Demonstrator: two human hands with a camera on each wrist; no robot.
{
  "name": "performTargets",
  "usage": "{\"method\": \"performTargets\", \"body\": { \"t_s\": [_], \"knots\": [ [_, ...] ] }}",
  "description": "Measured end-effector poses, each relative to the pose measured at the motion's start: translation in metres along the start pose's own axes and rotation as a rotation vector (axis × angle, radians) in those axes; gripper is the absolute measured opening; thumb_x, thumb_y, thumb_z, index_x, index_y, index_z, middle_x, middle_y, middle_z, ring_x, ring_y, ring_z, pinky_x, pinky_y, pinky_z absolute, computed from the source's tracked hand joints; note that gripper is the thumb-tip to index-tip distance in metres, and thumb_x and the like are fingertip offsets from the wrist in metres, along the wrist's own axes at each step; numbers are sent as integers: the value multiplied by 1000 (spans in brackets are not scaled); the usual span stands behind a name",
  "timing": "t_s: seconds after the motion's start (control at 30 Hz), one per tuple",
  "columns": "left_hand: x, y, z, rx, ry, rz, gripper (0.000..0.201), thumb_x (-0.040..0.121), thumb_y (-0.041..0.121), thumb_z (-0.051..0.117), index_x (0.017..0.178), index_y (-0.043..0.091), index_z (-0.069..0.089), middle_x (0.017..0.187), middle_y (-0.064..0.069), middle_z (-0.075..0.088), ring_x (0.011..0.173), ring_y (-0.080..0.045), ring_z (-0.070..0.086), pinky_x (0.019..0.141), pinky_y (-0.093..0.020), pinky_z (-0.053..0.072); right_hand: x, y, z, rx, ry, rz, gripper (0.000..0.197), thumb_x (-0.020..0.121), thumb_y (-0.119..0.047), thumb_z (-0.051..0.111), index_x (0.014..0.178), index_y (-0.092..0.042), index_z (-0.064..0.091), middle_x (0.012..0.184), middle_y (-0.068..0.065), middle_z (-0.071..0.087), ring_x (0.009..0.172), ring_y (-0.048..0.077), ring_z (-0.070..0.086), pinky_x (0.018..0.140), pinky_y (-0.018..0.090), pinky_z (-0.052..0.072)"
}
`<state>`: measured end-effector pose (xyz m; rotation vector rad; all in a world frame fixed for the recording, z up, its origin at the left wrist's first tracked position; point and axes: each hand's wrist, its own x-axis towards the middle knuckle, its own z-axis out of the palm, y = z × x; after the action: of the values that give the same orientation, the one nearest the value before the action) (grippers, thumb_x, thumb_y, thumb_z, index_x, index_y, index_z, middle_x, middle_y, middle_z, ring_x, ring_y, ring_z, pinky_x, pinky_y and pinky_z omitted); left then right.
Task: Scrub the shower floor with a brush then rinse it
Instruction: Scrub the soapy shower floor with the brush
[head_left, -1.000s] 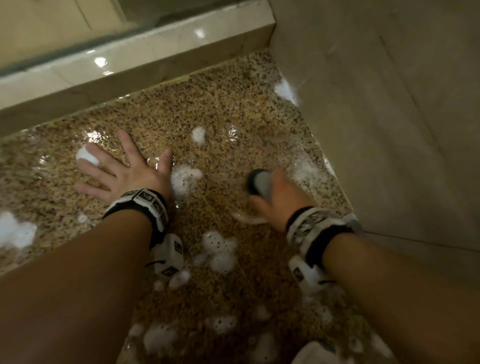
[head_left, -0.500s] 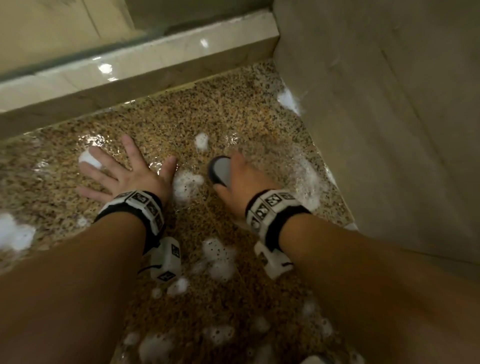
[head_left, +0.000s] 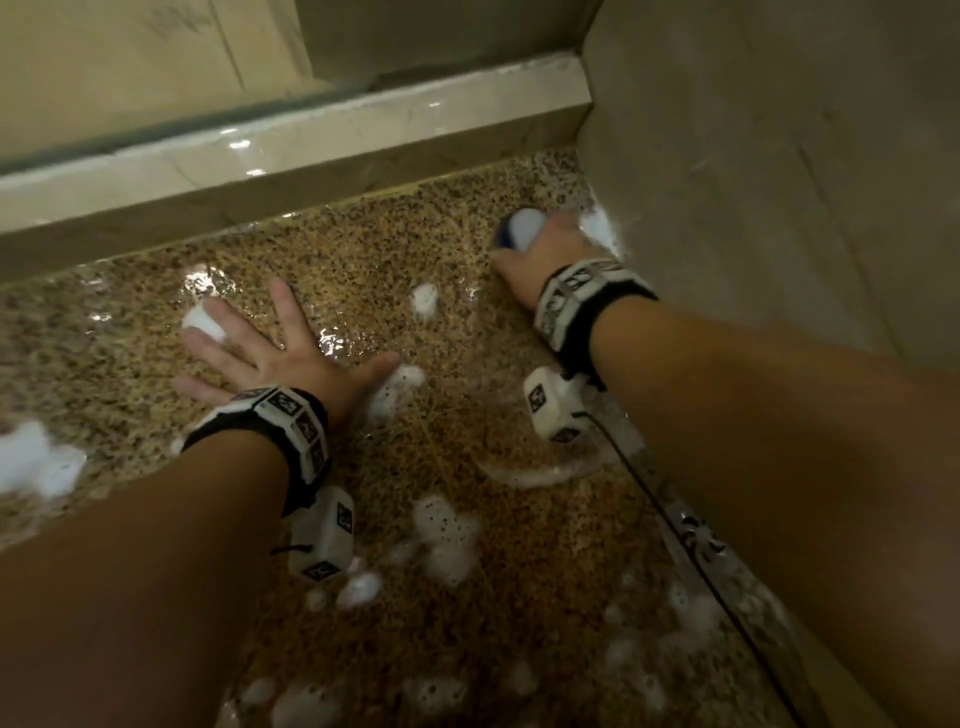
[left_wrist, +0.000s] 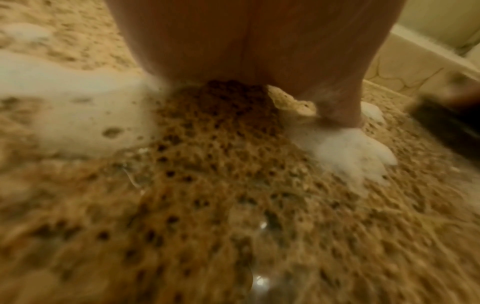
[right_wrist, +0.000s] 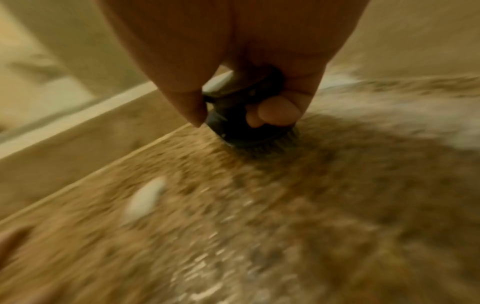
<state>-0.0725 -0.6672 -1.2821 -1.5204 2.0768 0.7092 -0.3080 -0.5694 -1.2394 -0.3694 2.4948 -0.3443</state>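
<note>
Left hand: fingers spread, palm flat on the wet speckled shower floor, a foam patch beside the thumb. Right hand: fingers curled round the brush, bristles pressed on the floor in the far corner, near the raised curb and just beside the wall.

Boxed in at the far corner: wall hard against the right hand and brush, curb close ahead. Open wet floor leftward, up to the left hand planted flat. More open floor nearer, dotted with foam.
</note>
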Motion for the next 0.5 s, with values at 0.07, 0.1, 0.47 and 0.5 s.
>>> {"method": "performTargets", "body": {
  "t_s": [0.07,0.1,0.47,0.5],
  "knots": [
    [0,3,1,12,12,-7,139,49,108,36,146,41,-39,155,-16,-44,145,-49,-32,112,-75,-10,-15,-18,20,-3,-120,-124,64,93,-43,62,142,-13,34,101,1,53,81,21,57,57,27,40],
    [-1,4,0,14,12,-12,139,50,108,36,146,41,-39,156,-16,-44,145,-48,-32,113,-75,-10,-22,-24,28,-11,-167,-168,64,92,-43,62,141,-14,34,102,3,55,79,21,57,58,29,43],
    [-5,2,0,27,31,-11,133,53,108,30,144,42,-40,156,-18,-43,145,-49,-31,112,-75,-11,-47,4,32,236,-259,-85,39,103,-40,46,113,-6,62,103,13,67,80,34,70,70,49,62],
    [-6,2,-2,21,21,-4,128,55,108,24,145,43,-39,156,-17,-43,144,-49,-32,112,-75,-11,-45,15,26,221,-203,-85,37,103,-37,44,107,-5,63,101,15,68,83,35,68,75,48,60]
  ]
}}
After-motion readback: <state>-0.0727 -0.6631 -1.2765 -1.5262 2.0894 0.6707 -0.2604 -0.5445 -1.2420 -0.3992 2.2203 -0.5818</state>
